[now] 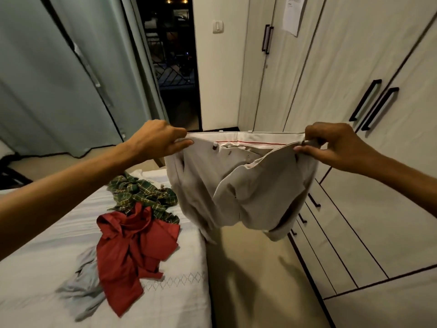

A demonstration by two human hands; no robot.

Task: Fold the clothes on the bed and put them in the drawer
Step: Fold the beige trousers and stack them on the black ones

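Beige trousers are held up in the air by the waistband, stretched between two hands above the gap between the bed and the wardrobe. The left corner of the waistband is pinched by the left hand, thumb under and fingers curled over the edge; the right corner is pinched by the right hand, fingertips pressed together on the band. The waistband is pulled nearly level, the fly hangs open, and the legs are bunched and dangle free, their lower ends clear of the floor and just beside the bed's right edge. On the white bedcover three more garments are left unfolded: a green checked shirt farthest away, a red shirt overlapping its near edge, and a grey garment partly under the red one, nearest the viewer. The heap lies close to the bed's right side, with bare cover to its left. A strip of open floor runs between bed and wardrobe. Drawers with dark handles are seen closed low in the wardrobe, just right of the hanging trousers. A dark doorway stands beyond, with a pale curtain on its left.
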